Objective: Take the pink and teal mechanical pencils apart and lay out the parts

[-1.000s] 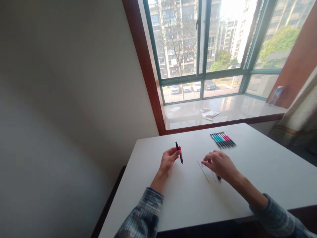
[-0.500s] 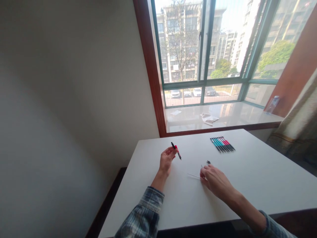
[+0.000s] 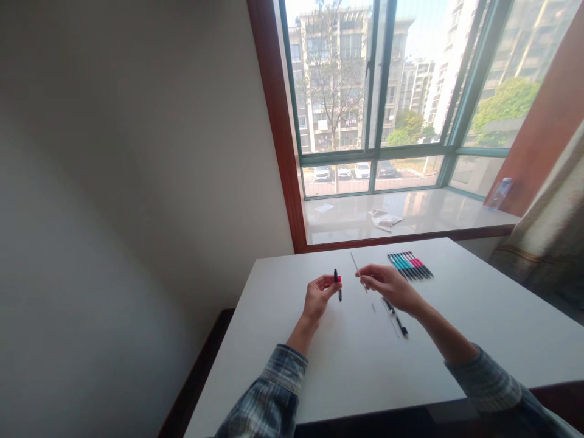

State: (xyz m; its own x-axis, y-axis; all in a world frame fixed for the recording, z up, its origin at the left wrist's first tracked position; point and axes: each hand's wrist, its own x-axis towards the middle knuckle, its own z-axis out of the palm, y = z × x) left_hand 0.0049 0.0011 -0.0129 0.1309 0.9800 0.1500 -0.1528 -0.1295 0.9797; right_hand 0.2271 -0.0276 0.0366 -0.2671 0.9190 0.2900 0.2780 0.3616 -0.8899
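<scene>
My left hand [image 3: 316, 299] is closed in a pinch on black and red pen parts [image 3: 340, 294], held upright above the table. Facing it, my right hand [image 3: 393, 288] pinches a thin pen refill [image 3: 354, 261] that tilts up and to the left. A small gap separates the refill from the pen parts. Below my right hand, black pen parts [image 3: 401, 327] lie on the white table [image 3: 356, 365], with another thin rod [image 3: 393, 325] alongside. A tiny grey piece [image 3: 373, 307] lies a little to their left.
A neat row of teal, red and black pens [image 3: 409, 266] lies at the back right of the table. Behind the table, the windowsill [image 3: 347, 225] bears a crumpled white cloth [image 3: 385, 219] and a clear bottle [image 3: 500, 193]. A wall stands on the left.
My right hand has lifted the refill off the table and swung it more upright, uncovering the parts beneath. My left hand has moved slightly right with its pen parts, now more vertical.
</scene>
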